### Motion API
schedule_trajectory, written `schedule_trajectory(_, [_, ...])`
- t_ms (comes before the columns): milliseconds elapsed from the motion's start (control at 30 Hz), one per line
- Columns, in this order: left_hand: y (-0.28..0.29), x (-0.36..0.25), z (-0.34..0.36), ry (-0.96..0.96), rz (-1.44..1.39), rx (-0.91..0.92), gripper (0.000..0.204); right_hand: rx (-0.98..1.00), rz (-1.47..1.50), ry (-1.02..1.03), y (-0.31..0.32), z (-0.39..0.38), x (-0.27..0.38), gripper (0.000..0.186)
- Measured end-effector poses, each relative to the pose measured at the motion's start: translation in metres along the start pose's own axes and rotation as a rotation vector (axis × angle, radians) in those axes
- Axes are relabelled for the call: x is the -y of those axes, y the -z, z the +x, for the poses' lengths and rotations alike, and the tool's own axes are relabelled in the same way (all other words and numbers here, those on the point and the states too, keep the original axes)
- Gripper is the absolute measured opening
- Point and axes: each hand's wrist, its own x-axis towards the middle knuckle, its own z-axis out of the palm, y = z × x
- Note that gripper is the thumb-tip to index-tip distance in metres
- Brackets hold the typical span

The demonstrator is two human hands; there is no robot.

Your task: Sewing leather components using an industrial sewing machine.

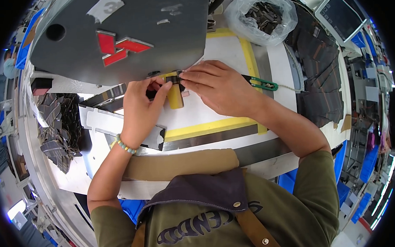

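My left hand (141, 106), with a beaded bracelet at its wrist, has its thumb and fingers closed at the left edge of a small dark piece (174, 79), apparently fabric. From the right, my right hand (220, 88) pinches the same piece, fingers bent over its edge. The piece is partly hidden by the fingers and the machine head above. Just below it is a yellow block-like part (175, 98). Green-handled thread snips (265, 83) show beyond my right wrist, their blades partly hidden; whether they touch the hand I cannot tell.
A large grey sewing machine head (120, 39) overhangs the work. Dark fabric pieces (60, 128) are heaped at left; striped dark fabric (320, 75) is spread at right. A clear plastic bag (285, 26) of small dark pieces stands far right. Yellow tape (210, 127) borders the white work surface.
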Motion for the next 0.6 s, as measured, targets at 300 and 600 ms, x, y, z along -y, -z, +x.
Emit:
schedule_trajectory(300, [-0.018, 0.008, 0.014, -0.205, 0.265, -0.107, 0.023, 0.047, -0.042, 0.008, 0.0, -0.003, 0.001, 0.042])
schedule_trajectory(600, [0.052, -0.001, -0.003, 0.008, 0.194, 0.064, 0.016, 0.0, -0.037, 0.002, 0.001, -0.003, -0.002, 0.04])
